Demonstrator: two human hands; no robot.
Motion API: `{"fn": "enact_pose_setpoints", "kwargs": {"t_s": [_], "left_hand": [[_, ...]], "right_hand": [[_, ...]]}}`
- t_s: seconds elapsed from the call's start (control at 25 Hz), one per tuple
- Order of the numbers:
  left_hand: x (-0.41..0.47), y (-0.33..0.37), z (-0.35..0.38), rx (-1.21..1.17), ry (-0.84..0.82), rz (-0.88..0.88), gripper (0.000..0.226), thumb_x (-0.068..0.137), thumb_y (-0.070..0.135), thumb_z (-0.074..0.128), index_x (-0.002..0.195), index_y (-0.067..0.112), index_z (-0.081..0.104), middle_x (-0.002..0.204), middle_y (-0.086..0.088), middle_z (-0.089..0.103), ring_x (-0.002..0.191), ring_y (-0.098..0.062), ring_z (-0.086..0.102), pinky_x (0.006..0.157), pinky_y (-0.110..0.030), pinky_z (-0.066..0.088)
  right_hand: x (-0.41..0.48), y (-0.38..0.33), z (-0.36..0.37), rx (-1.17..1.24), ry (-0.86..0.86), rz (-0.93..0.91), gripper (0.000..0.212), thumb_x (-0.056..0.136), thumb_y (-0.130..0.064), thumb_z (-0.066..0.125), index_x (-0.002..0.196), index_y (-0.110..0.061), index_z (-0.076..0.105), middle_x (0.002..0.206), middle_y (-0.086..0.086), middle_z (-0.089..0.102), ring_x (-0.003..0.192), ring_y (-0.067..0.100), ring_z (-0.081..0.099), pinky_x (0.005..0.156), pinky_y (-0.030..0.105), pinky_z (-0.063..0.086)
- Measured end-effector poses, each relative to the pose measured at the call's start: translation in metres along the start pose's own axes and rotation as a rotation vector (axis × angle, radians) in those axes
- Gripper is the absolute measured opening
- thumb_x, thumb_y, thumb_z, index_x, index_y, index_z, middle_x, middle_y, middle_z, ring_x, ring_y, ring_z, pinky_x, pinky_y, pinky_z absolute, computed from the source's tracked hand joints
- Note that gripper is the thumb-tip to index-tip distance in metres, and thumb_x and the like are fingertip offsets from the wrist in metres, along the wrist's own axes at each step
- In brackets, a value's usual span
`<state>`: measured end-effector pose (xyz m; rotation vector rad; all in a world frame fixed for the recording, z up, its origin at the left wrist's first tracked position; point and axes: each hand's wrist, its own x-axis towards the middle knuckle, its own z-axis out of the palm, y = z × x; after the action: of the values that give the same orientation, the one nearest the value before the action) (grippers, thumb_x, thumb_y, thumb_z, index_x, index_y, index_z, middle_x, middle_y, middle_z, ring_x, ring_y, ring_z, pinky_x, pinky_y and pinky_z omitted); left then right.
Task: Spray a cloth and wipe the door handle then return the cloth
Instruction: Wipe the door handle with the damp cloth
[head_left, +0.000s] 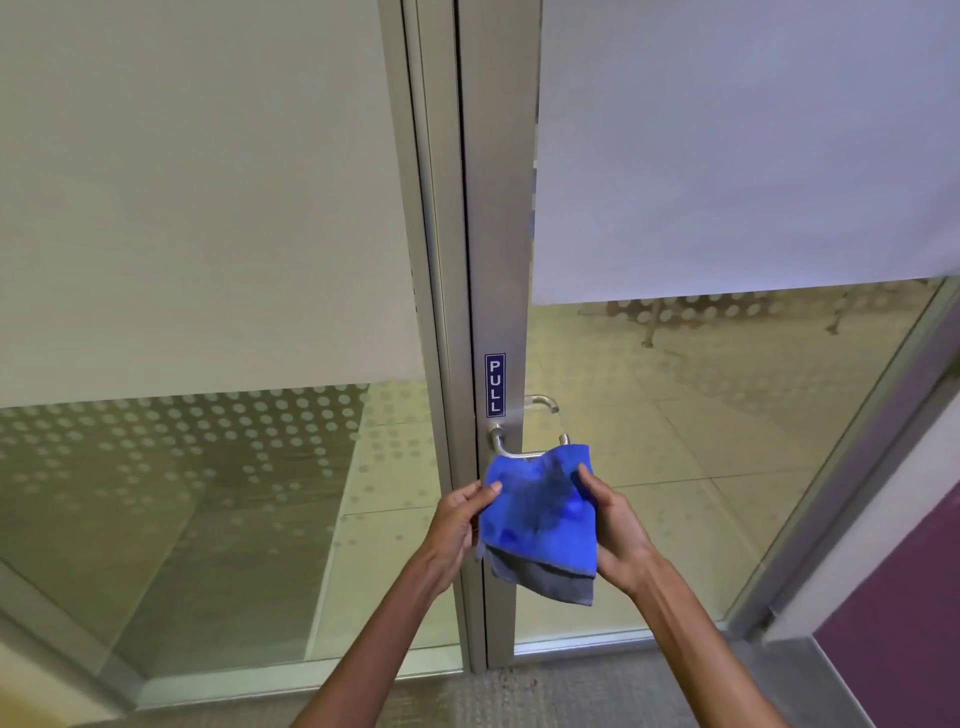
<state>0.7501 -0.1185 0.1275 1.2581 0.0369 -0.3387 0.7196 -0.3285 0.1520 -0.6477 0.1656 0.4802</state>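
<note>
A blue cloth (540, 514) with a grey underside hangs folded between both my hands, just below the door handle. My left hand (460, 522) pinches its left edge and my right hand (615, 530) grips its right side. The metal lever handle (511, 452) sticks out of the grey door frame, and the cloth's top edge covers its lower right part. A second handle (543, 401) shows through the glass on the far side. No spray bottle is in view.
A blue PULL sign (494, 385) is fixed on the door stile above the handle. Frosted glass panels (208, 208) fill both sides, clear lower down. A purple wall panel (904, 613) stands at the right. Grey carpet lies underfoot.
</note>
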Motion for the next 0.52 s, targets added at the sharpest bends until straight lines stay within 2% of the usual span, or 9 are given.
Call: {"fn": "enact_pose_setpoints", "kwargs": {"t_s": [0.04, 0.12, 0.2, 0.28, 0.32, 0.44, 0.52], "left_hand": [[-0.005, 0.003, 0.001, 0.019, 0.025, 0.0, 0.019, 0.095, 0.021, 0.073, 0.106, 0.006, 0.075, 0.097, -0.01, 0.082, 0.072, -0.014, 0.077, 0.057, -0.02, 0.06], [-0.014, 0.008, 0.002, 0.064, 0.058, 0.011, 0.013, 0.098, 0.015, 0.07, 0.106, 0.005, 0.073, 0.089, -0.007, 0.082, 0.052, -0.008, 0.07, 0.042, -0.014, 0.051], [-0.022, 0.016, 0.003, 0.073, 0.051, 0.009, 0.019, 0.098, 0.011, 0.069, 0.115, 0.005, 0.073, 0.102, -0.012, 0.082, 0.059, -0.01, 0.073, 0.043, -0.014, 0.052], [-0.029, 0.025, 0.005, 0.086, 0.018, 0.002, 0.025, 0.099, 0.006, 0.065, 0.123, 0.004, 0.071, 0.115, -0.017, 0.078, 0.078, -0.016, 0.077, 0.053, -0.02, 0.06], [-0.031, 0.03, 0.008, 0.094, 0.0, 0.004, 0.027, 0.1, 0.003, 0.063, 0.125, 0.003, 0.07, 0.117, -0.017, 0.077, 0.08, -0.018, 0.077, 0.056, -0.021, 0.061], [-0.039, 0.043, 0.026, 0.136, 0.016, 0.052, 0.031, 0.1, 0.0, 0.059, 0.129, 0.003, 0.069, 0.108, -0.015, 0.077, 0.07, -0.013, 0.075, 0.052, -0.021, 0.059], [-0.046, 0.051, 0.04, 0.169, 0.061, 0.097, 0.033, 0.098, 0.001, 0.062, 0.129, 0.011, 0.07, 0.109, -0.007, 0.08, 0.078, -0.012, 0.075, 0.067, -0.028, 0.064]], "right_hand": [[-0.005, -0.004, -0.003, -0.093, -0.037, -0.016, 0.058, 0.1, -0.027, 0.056, 0.149, 0.003, 0.045, 0.15, 0.023, 0.05, 0.139, 0.035, 0.048, 0.121, 0.046, 0.034], [-0.014, -0.013, -0.008, -0.46, -0.009, -0.091, 0.056, 0.086, -0.01, 0.062, 0.141, -0.006, 0.056, 0.132, 0.015, 0.061, 0.117, 0.029, 0.06, 0.099, 0.04, 0.053], [-0.02, -0.02, -0.008, -0.666, 0.04, -0.139, 0.057, 0.079, -0.001, 0.06, 0.135, -0.013, 0.061, 0.123, 0.013, 0.065, 0.104, 0.029, 0.063, 0.083, 0.04, 0.058], [-0.028, -0.03, -0.003, -0.729, -0.004, -0.156, 0.059, 0.078, 0.002, 0.057, 0.134, -0.017, 0.062, 0.121, 0.01, 0.068, 0.101, 0.029, 0.063, 0.082, 0.04, 0.059], [-0.031, -0.035, 0.0, -0.737, -0.033, -0.158, 0.059, 0.079, 0.003, 0.057, 0.134, -0.018, 0.062, 0.121, 0.009, 0.068, 0.102, 0.029, 0.063, 0.084, 0.041, 0.058], [-0.046, -0.058, 0.004, -0.775, -0.117, -0.172, 0.062, 0.081, 0.009, 0.056, 0.137, -0.019, 0.06, 0.12, 0.008, 0.07, 0.104, 0.028, 0.064, 0.092, 0.046, 0.052], [-0.055, -0.071, 0.006, -0.817, -0.108, -0.234, 0.062, 0.085, 0.015, 0.052, 0.136, -0.02, 0.061, 0.124, 0.007, 0.072, 0.105, 0.026, 0.068, 0.09, 0.046, 0.055]]}}
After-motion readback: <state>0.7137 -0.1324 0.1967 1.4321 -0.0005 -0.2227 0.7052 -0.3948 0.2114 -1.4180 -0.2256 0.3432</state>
